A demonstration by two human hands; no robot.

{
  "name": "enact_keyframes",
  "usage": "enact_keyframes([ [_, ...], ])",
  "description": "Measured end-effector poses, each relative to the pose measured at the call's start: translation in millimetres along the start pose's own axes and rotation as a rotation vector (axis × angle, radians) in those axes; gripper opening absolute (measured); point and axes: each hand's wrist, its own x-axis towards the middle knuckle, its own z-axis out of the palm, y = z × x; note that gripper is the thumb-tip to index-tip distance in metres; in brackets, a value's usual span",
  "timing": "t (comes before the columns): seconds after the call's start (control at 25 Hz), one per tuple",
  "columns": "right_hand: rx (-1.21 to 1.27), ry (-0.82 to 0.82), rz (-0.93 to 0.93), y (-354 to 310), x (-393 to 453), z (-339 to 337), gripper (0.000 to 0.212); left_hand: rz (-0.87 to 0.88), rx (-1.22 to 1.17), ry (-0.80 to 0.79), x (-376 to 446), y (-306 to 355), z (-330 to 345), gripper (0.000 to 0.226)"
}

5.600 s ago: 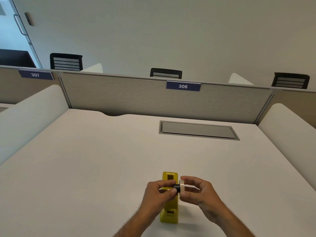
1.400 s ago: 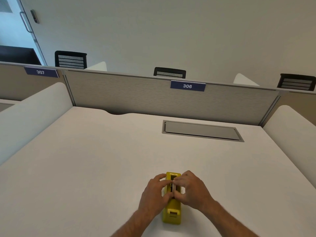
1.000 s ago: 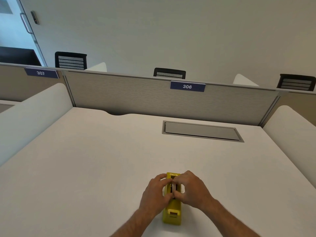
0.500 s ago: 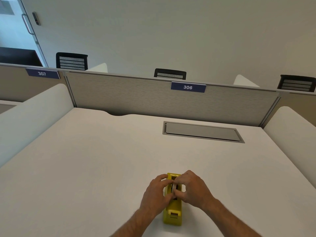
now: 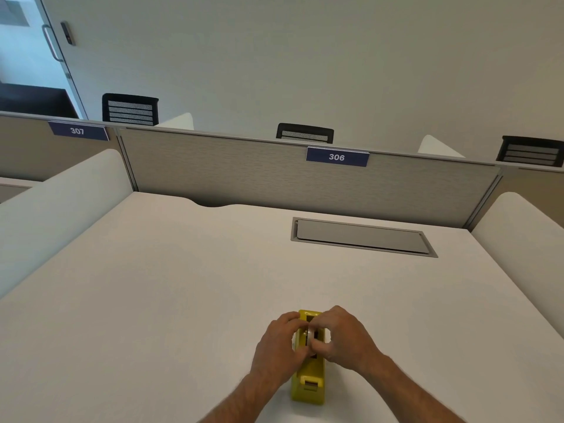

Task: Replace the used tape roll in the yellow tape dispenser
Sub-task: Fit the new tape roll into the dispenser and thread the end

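Note:
The yellow tape dispenser (image 5: 308, 384) stands on the white desk (image 5: 152, 300) near the front edge, its cutter end toward me. A pale tape roll (image 5: 310, 334) sits in the dispenser's slot, pinched from both sides. My left hand (image 5: 276, 351) wraps the dispenser's left side with fingers on the roll. My right hand (image 5: 345, 340) grips the roll from the right, thumb and forefinger closed on it. Most of the roll and its black core are hidden by my fingers.
A grey recessed cable hatch (image 5: 361, 238) lies in the desk at the back right. A grey partition (image 5: 274, 178) labelled 306 closes the far edge, and white rounded side panels (image 5: 55, 215) flank the desk. Black chairs stand behind the partition.
Over five seconds ago the roll and core were held above the dispenser; now they sit low in its slot. In the last second my hands barely moved.

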Motion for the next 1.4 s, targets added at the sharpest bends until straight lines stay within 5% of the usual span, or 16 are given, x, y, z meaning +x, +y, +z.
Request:
enact_keyframes([
  [1.4,0.023,-0.060,-0.019,7.0,1.3,-8.4,0.022,0.006,0.012,-0.017,0.4,4.4,0.0,0.053],
])
